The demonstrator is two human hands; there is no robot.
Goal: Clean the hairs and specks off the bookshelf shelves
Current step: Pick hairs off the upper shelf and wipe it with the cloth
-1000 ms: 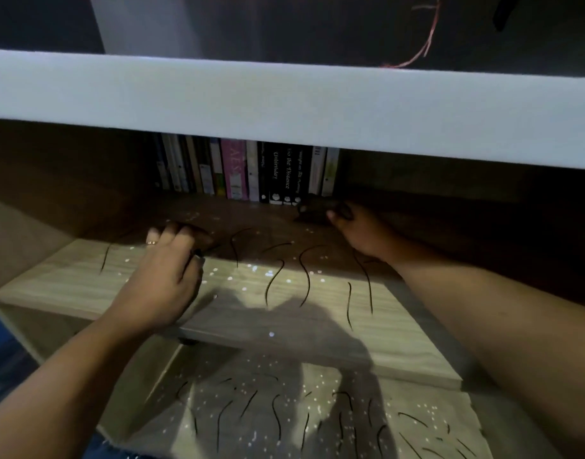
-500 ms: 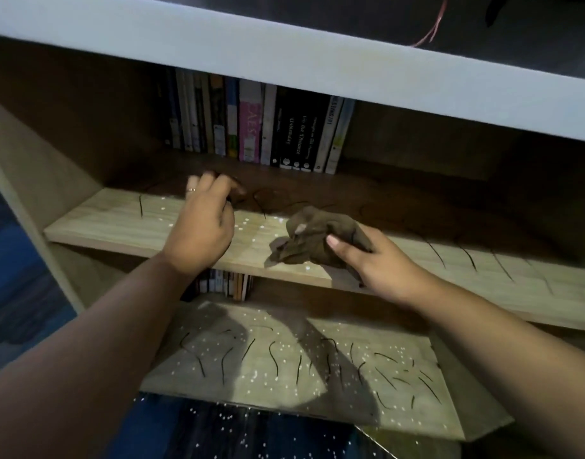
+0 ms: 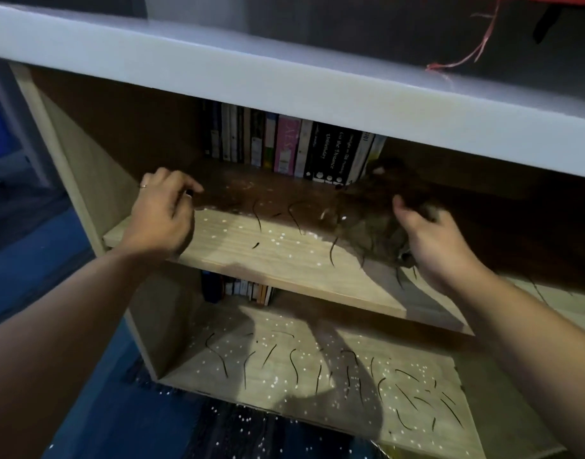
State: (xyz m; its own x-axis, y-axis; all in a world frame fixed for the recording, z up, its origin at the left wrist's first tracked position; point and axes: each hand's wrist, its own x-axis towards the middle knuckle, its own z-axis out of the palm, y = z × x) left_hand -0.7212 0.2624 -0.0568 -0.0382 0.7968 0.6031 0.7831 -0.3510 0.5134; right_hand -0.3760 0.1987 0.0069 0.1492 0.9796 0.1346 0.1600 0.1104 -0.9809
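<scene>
Two hands over the middle shelf (image 3: 284, 260): the right hand (image 3: 440, 246) grips the cloth (image 3: 367, 223), seemingly soft and light, best bunched mid-fold, right of the hairs (image 3: 258, 220); the left hand (image 3: 162, 213) curls, grip unclear.

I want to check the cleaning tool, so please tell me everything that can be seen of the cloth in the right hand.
The cloth is brown, soft-looking fabric, crumpled into a loose bunch with folds and a drooping lower edge. The right hand grips it from the right side. It seems to rest on the middle shelf, just right of the row of books, and it is partly in shadow. Dark hairs lie at its lower edge.
</scene>
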